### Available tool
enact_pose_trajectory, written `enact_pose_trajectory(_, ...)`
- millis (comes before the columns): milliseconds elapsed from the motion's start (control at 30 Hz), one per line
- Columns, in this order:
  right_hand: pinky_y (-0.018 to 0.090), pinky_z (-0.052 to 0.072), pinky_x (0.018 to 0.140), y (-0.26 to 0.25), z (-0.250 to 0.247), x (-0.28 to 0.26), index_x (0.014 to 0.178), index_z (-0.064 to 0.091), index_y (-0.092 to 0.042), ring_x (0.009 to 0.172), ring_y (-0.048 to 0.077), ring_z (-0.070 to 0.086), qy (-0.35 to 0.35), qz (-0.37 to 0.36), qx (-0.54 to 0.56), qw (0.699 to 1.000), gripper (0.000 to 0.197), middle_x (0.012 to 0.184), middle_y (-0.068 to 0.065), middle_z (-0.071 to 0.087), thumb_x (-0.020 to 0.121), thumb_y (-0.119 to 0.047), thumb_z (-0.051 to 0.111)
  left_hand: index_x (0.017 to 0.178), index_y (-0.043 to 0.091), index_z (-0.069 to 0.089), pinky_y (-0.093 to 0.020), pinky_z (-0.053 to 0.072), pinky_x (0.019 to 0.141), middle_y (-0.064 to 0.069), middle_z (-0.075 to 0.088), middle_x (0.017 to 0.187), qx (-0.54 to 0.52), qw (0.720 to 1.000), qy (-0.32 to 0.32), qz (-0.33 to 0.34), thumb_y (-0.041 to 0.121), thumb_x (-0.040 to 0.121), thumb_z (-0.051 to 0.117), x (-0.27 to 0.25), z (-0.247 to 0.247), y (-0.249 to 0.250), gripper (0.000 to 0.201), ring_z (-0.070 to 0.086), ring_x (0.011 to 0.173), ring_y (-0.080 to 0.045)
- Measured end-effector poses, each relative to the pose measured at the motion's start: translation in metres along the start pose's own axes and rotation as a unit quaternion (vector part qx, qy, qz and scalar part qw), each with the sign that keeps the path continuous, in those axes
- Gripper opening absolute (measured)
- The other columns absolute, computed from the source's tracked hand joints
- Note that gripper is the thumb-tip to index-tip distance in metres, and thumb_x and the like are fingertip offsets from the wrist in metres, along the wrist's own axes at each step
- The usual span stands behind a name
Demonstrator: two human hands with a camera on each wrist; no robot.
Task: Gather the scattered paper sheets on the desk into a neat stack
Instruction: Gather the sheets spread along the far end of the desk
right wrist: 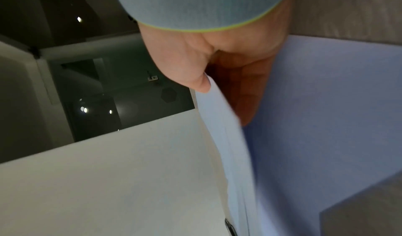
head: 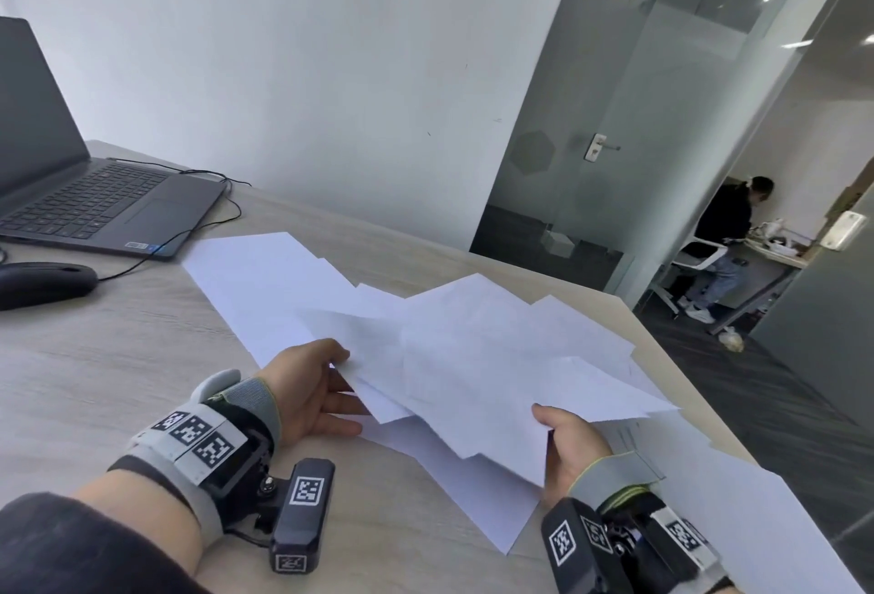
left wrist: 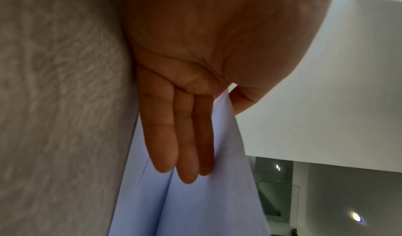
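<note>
Between left hand (head: 310, 392) and right hand (head: 574, 444): loose paper sheets (head: 477, 357), pinched both sides.

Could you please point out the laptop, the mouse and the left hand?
laptop (head: 101, 205): head view, on its keyboard.
mouse (head: 45, 283): head view, on its top.
left hand (head: 307, 392): head view, on its back.
</note>
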State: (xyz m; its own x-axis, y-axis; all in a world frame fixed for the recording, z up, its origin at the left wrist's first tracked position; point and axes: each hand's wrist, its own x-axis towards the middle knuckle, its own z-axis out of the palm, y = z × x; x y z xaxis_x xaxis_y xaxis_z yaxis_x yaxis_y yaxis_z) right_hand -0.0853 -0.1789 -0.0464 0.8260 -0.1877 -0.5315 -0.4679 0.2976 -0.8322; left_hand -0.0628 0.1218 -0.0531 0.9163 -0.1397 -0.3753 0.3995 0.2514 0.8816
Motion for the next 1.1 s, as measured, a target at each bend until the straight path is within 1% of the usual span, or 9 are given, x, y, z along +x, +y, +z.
enact_pose_trajectory(67,0.046,0.054,0.082,0.005,0.005,-0.003,0.115,0.066,0.0,0.104,0.041,0.067,-0.011,0.01,-0.004,1.0,0.03,0.115,0.023,0.071,0.1,-0.022,0.052,0.115,0.008,0.065,-0.035,0.056,0.059,-0.014,0.076,0.087,-0.001,0.999,-0.029,-0.019,0.019,0.099,0.033,0.0,0.001,-0.001,0.037,0.077,0.075,-0.032)
enact_pose_trajectory(167,0.039,0.059,0.063,0.006,0.012,-0.009,0.117,0.066,-0.002,0.105,0.041,0.067,-0.04,0.023,0.007,0.999,0.03,0.119,0.022,0.07,0.099,-0.022,0.051,0.119,0.008,0.065,-0.032,0.057,0.051,-0.014,0.077,0.097,-0.011,0.997,-0.061,-0.043,0.015,0.098,0.029,-0.003,0.004,-0.002,0.042,0.078,0.083,-0.03)
enact_pose_trajectory(267,0.047,0.059,0.081,0.006,0.019,-0.011,0.124,0.063,-0.001,0.118,0.043,0.063,-0.041,0.005,0.042,0.998,0.034,0.123,0.023,0.069,0.099,-0.021,0.053,0.116,0.007,0.066,-0.031,0.058,0.048,-0.012,0.077,0.095,-0.023,0.994,-0.091,-0.06,0.009,0.096,0.029,-0.008,0.009,-0.006,0.042,0.078,0.079,-0.028)
enact_pose_trajectory(333,0.05,0.054,0.091,0.008,0.027,-0.013,0.126,0.063,-0.001,0.112,0.042,0.065,-0.034,-0.012,0.062,0.997,0.035,0.123,0.021,0.069,0.098,-0.019,0.053,0.118,0.007,0.065,-0.031,0.057,0.049,-0.011,0.077,0.097,-0.026,0.992,-0.106,-0.066,0.008,0.095,0.03,-0.01,0.012,-0.008,0.042,0.078,0.086,-0.031)
enact_pose_trajectory(533,0.038,0.053,0.064,0.008,0.03,-0.007,0.115,0.065,0.006,0.075,0.036,0.068,0.016,-0.016,0.027,0.999,0.028,0.096,0.022,0.07,0.097,-0.011,0.053,0.129,0.008,0.064,-0.041,0.061,0.066,-0.013,0.073,0.114,-0.034,0.982,-0.173,-0.06,0.019,0.091,0.043,-0.017,0.018,-0.008,0.045,0.07,0.11,-0.041)
enact_pose_trajectory(667,0.038,0.051,0.065,0.0,0.016,-0.004,0.106,0.064,0.006,0.07,0.035,0.065,0.041,-0.039,-0.022,0.998,0.019,0.087,0.022,0.067,0.094,-0.006,0.055,0.124,0.011,0.068,-0.054,0.056,0.084,-0.015,0.07,0.11,-0.142,0.98,-0.138,-0.013,0.049,0.089,0.047,-0.012,0.003,0.002,0.055,0.071,0.099,-0.041)
enact_pose_trajectory(767,0.04,0.051,0.067,-0.006,0.003,-0.004,0.102,0.063,0.005,0.072,0.036,0.064,0.04,-0.044,-0.033,0.998,0.016,0.086,0.022,0.067,0.094,-0.005,0.053,0.126,0.009,0.059,-0.046,0.06,0.068,-0.014,0.064,0.102,-0.21,0.974,-0.084,0.004,0.061,0.089,0.049,-0.003,-0.014,0.01,0.064,0.07,0.081,-0.035)
enact_pose_trajectory(867,0.044,0.052,0.073,-0.009,-0.007,-0.008,0.109,0.064,0.005,0.081,0.039,0.065,0.024,-0.028,-0.054,0.998,0.022,0.1,0.025,0.068,0.094,-0.008,0.054,0.123,0.009,0.06,-0.042,0.062,0.063,-0.013,0.071,0.107,-0.196,0.978,-0.072,-0.01,0.057,0.092,0.05,0.001,-0.021,0.013,0.057,0.074,0.084,-0.035)
enact_pose_trajectory(1100,0.054,0.053,0.088,-0.011,-0.021,-0.014,0.119,0.066,0.008,0.102,0.046,0.067,-0.007,-0.061,-0.025,0.998,0.033,0.115,0.029,0.07,0.088,-0.003,0.06,0.109,0.008,0.066,-0.035,0.058,0.059,-0.01,0.07,0.086,-0.087,0.995,-0.046,-0.014,0.034,0.098,0.052,0.001,-0.007,0.006,0.031,0.068,0.064,-0.026)
